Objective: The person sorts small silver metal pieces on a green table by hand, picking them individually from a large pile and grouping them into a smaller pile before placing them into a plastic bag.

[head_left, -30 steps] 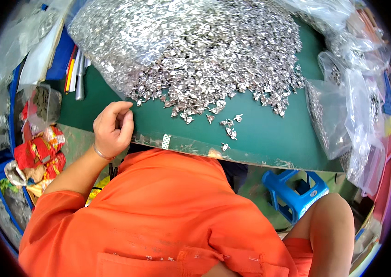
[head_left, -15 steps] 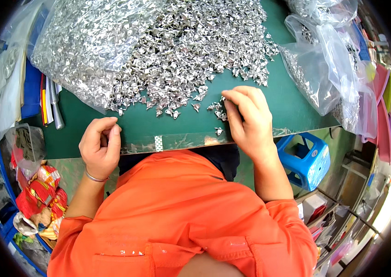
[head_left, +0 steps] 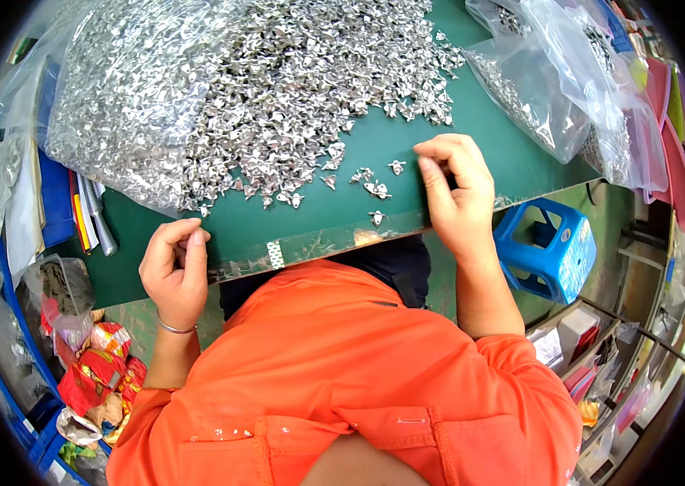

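Observation:
My left hand point(head_left: 176, 271) is at the table's front edge, fingers curled and thumb pressed toward the index finger. Anything in that pinch is hidden. To the right, my right hand point(head_left: 460, 194) hovers at the edge with bent fingers, thumb and index tips close together; I cannot make out anything between them. Just left of its fingertips lies a small silver metal part point(head_left: 396, 167), with a small cluster of the same parts point(head_left: 376, 189) and a single one point(head_left: 376, 218) nearer the edge. Beyond them spreads a big heap of these winged metal parts point(head_left: 302, 89).
A clear plastic bag point(head_left: 128, 105) covers the heap's left side. More bags of parts point(head_left: 537, 89) lie at the right on the green table point(head_left: 253, 231). A blue stool point(head_left: 549, 251) stands below on the right. Red packets point(head_left: 99, 373) and a clear tub point(head_left: 63, 287) sit at the left.
My right hand has drawn slightly right, away from the small cluster, uncovering a part beside its fingertips. The left hand keeps its curled shape. The whole view has shifted a little.

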Available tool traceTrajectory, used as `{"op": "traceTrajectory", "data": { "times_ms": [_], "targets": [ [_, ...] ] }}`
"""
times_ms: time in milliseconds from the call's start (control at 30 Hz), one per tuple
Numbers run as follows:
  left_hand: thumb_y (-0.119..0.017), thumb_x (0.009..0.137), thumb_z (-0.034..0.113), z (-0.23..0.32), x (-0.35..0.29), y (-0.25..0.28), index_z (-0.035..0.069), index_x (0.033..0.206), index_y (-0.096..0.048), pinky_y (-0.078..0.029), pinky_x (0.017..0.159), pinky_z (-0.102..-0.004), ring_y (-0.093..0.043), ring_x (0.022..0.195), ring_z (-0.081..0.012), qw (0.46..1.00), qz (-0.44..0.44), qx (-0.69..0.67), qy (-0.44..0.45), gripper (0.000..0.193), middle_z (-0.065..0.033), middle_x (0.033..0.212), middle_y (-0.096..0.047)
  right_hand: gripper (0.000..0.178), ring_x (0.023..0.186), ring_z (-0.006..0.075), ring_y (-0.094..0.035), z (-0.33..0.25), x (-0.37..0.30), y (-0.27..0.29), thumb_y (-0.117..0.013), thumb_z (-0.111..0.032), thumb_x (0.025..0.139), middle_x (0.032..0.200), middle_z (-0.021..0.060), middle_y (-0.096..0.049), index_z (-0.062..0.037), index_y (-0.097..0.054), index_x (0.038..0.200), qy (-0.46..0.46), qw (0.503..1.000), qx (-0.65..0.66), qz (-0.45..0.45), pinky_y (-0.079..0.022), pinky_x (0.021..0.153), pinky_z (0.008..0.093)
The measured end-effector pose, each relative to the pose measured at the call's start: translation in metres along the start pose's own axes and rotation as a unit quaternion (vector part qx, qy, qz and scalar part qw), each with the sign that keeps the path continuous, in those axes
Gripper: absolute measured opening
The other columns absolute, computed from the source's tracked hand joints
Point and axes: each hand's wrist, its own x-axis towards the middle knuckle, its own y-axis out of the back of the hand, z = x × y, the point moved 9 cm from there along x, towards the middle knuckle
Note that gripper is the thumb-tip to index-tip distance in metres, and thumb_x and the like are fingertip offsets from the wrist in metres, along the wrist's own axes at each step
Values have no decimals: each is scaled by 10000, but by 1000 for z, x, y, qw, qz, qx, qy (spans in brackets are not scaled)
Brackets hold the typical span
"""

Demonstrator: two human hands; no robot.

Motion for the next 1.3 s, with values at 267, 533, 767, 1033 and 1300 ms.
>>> {"op": "traceTrajectory", "data": {
  "times_ms": [267,533,767,1033,1300],
  "targets": [
    [-618,938,-16,12,3,-9,-21,1047,-652,-432,594,-198,-547,681,-62,996,-52,61,-36,115,-54,876,-653,189,904,298,-634,-10,-4,-3,-721,14,778,947,124,-679,-25,-664,954,29,999,-26,-1,-502,819,367],
    [-723,793,-59,58,3,-47,-6,954,-673,-456,576,-267,-584,662,-171,979,-100,69,-167,177,-105,858,-665,143,810,286,-661,-26,-9,-17,-710,74,744,872,123,-664,-12,-660,847,57,995,66,-45,-540,728,362],
    [-856,682,133,85,-1,-109,30,1089,-675,-476,710,-368,-598,814,-280,932,-237,107,-251,457,-106,972,-630,173,810,296,-605,-52,-20,-33,-747,25,735,905,94,-639,-40,-669,876,144,984,37,-98,-490,751,389],
    [-848,654,239,85,-5,-121,191,1253,-670,-419,714,-374,-503,800,-247,908,-292,164,-250,627,-48,974,-530,152,836,290,-611,-33,-9,-29,-707,48,771,898,92,-667,-33,-668,894,146,982,-13,-123,-492,753,378],
    [-846,659,180,81,-7,-119,142,1255,-623,-449,736,-398,-534,852,-282,922,-264,151,-240,638,-73,1018,-547,140,822,301,-596,-32,-7,-21,-727,3,776,887,88,-643,-38,-657,890,122,981,-20,-152,-480,740,383]
  ]
}}
